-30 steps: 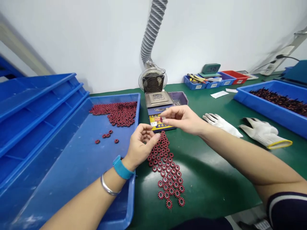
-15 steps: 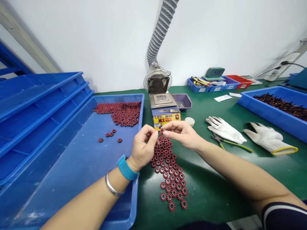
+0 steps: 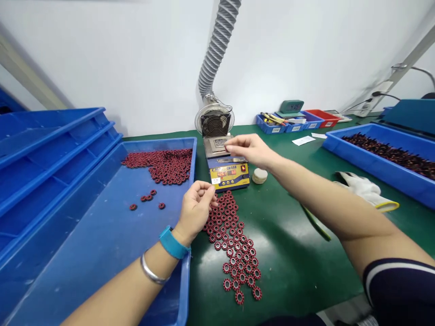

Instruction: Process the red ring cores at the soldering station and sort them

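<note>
My right hand [image 3: 249, 149] reaches out over the solder pot [image 3: 222, 146] behind its yellow display panel, fingers pinched on something small I cannot make out. My left hand [image 3: 197, 206] hovers at the near edge of the big blue tray [image 3: 102, 253], fingers curled, thumb and forefinger pinched on a small part too tiny to name. Right beside it, a long patch of red ring-shaped coils [image 3: 234, 246] lies on the green mat. More red coils [image 3: 163, 164] are heaped at the far end of the tray.
A fan with a grey ribbed hose [image 3: 215, 118] stands behind the pot. A small white puck [image 3: 259, 175] lies beside it. White gloves [image 3: 365, 190] and a blue bin of dark coils [image 3: 384, 156] are to the right. Blue trays [image 3: 50, 149] are stacked at left; small bins [image 3: 292, 121] at the back.
My right hand has left my left hand and gone forward and up over the solder pot. My left hand has stayed by the coil patch.
</note>
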The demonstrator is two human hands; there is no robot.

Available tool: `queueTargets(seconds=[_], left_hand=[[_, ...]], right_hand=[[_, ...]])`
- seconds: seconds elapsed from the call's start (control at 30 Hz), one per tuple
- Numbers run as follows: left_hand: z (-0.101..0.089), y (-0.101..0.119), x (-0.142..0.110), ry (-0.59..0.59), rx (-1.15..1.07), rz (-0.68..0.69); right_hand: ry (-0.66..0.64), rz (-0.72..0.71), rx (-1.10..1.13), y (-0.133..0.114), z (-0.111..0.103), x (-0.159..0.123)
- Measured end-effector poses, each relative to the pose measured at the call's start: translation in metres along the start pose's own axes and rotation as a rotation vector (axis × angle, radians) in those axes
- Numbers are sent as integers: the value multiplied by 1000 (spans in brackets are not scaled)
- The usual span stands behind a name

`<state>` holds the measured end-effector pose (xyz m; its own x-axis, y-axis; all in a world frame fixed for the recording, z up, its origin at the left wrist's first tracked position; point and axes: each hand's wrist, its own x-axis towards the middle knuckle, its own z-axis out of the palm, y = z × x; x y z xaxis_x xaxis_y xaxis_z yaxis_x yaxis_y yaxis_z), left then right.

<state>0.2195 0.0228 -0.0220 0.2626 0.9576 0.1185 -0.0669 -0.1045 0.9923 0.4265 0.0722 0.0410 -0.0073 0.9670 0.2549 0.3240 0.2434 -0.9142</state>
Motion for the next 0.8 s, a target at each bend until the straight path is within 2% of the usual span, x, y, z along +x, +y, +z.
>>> queueTargets(seconds=[0.17, 0.3, 0.53, 0.8], left_hand=[[1, 0, 2, -40, 9, -40], [1, -1, 3, -58, -3, -61], [1, -1, 2, -109, 0, -78], [1, -1, 2, -139, 18, -71]], right_hand=[[3, 5, -522, -14, -10, 61], [-34, -42, -815, -17, -4, 88], [-77, -54, -1033, -5, 9, 111], [-84, -27, -1153, 6, 20, 115]])
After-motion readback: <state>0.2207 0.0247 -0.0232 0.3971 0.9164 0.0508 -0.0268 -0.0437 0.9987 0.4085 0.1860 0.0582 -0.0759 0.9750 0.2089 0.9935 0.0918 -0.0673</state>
